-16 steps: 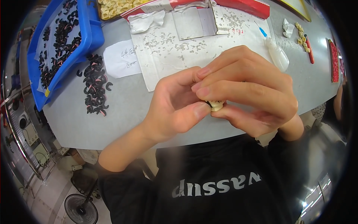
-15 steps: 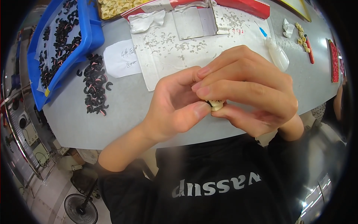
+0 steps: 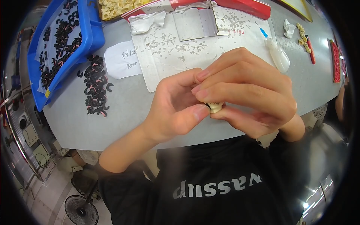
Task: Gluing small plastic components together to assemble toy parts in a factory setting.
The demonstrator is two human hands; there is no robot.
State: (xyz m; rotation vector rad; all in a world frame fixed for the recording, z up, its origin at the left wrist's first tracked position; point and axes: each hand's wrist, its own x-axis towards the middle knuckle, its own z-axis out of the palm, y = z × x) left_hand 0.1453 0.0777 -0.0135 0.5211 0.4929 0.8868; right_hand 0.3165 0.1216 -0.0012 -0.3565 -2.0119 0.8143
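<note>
"One small cream-coloured piece [image 3: 215,108] is seen in the grip; where is it found, if the white sheet [image 3: 161,69] is taken as the landmark?"

"It is held up on the person's side of the sheet, with most of its surface covered."

"How is it gripped by the left hand [image 3: 170,105]?"

"It is pinched at its left end, with the tip of the thumb set against it. A dark part is seen there, too small to be identified. The index finger is arched until its tip is met by the fingers opposite; the remaining fingers are mostly hidden."

"And by the right hand [image 3: 255,92]?"

"There too the piece is pinched: the thumb is placed under it, and the fingers are laid close together over it."

"What is found to the left of the sheet?"

"A handwritten paper note [image 3: 116,62] is placed at its left edge. Farther left, black curved pieces [image 3: 95,86], some marked with pink, are heaped, and more are held in the blue tray [image 3: 93,39]."

"And to the right?"

"A squeeze bottle [image 3: 278,56] with a blue needle tip [image 3: 264,33] is laid by the right edge of the sheet, while grey flakes [image 3: 193,48] are scattered over the sheet itself."
</note>
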